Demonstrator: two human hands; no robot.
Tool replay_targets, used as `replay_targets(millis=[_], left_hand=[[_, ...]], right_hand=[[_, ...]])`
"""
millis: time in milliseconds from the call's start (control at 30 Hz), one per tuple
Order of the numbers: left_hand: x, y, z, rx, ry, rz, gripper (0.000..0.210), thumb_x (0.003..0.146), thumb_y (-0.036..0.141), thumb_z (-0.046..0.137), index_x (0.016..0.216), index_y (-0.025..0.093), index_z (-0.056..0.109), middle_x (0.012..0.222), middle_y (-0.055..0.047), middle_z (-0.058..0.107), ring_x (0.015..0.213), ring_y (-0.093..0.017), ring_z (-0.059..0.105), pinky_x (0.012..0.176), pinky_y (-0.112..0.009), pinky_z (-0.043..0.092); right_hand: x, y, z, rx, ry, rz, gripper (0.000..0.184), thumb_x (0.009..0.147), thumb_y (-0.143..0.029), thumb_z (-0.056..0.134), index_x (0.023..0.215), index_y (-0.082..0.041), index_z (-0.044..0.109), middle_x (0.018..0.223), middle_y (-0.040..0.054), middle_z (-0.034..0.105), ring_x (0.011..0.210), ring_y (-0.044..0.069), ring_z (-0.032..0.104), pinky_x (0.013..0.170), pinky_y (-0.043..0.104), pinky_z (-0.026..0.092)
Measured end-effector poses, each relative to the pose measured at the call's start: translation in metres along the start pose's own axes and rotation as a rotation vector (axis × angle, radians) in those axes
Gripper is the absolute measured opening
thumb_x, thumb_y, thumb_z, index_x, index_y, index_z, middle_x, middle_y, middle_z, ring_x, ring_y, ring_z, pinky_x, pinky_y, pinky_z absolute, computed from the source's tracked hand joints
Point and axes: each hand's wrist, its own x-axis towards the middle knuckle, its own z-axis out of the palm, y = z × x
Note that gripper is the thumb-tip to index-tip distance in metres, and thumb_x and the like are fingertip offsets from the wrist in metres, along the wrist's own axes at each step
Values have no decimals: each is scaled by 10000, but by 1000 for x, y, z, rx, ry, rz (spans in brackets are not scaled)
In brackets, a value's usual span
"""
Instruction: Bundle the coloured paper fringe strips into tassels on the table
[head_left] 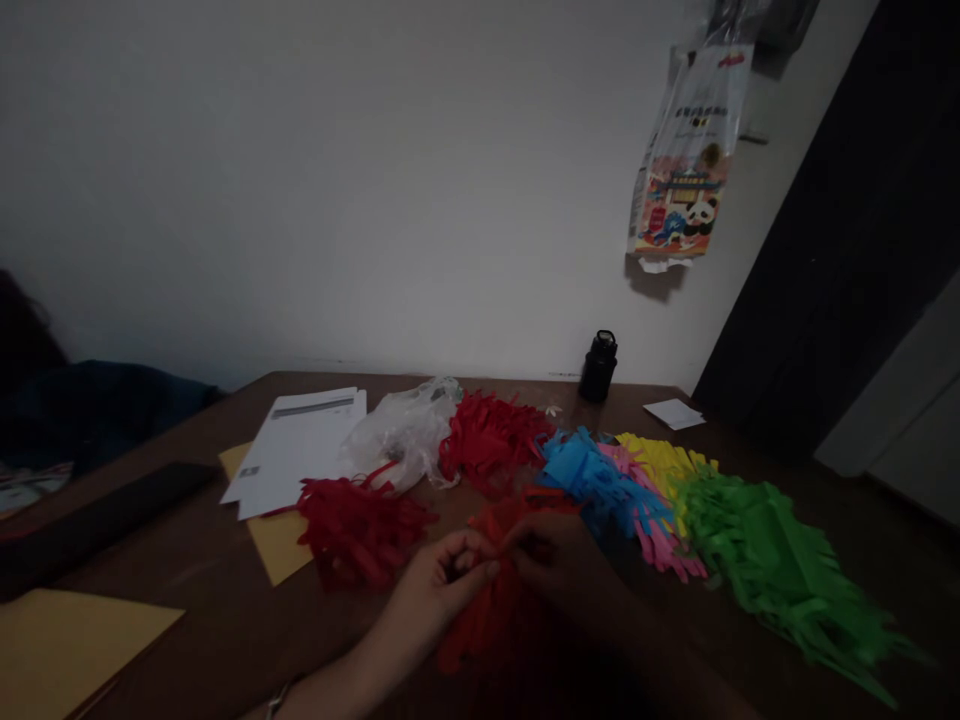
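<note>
Orange fringed paper (pixel 480 635) lies at the table's front, under and between my hands. My left hand (pixel 446 575) pinches part of it with thumb and forefinger. Close beside it, my right hand (pixel 559 555) is closed with its fingertips at the same orange strips; its fingers are dark and partly shadowed. Left of my hands sits a dark red fringed paper bundle (pixel 364 530). Behind them lies another red bundle (pixel 491 435). To the right are blue (pixel 596 475), pink (pixel 660 545), yellow (pixel 656 460) and green fringed paper (pixel 787 560).
A crumpled clear plastic bag (pixel 397 430) and white printed sheets (pixel 300 450) lie at the back left. Yellow paper (pixel 75 640) is at the front left, near a long black object (pixel 120 520). A black bottle (pixel 598 368) stands by the wall. A printed bag (pixel 686 170) hangs above.
</note>
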Motion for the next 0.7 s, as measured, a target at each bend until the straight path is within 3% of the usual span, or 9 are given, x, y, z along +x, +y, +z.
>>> replay_targets(millis=[267, 700], left_hand=[[0, -2, 0, -45, 3, -36, 362, 636, 496, 738, 700, 168, 597, 578, 77, 412, 554, -100, 349, 519, -202, 256], [2, -9, 1, -121, 5, -66, 250, 644, 381, 692, 714, 170, 576, 564, 75, 470, 525, -93, 372, 493, -192, 262]], right_hand=[[-1, 5, 2, -6, 2, -24, 219, 732, -82, 583, 841, -170, 751, 752, 23, 721, 672, 143, 638, 621, 217, 414], [-1, -1, 3, -43, 20, -37, 206, 724, -58, 588, 813, -156, 746, 755, 39, 729, 692, 158, 653, 634, 228, 419]])
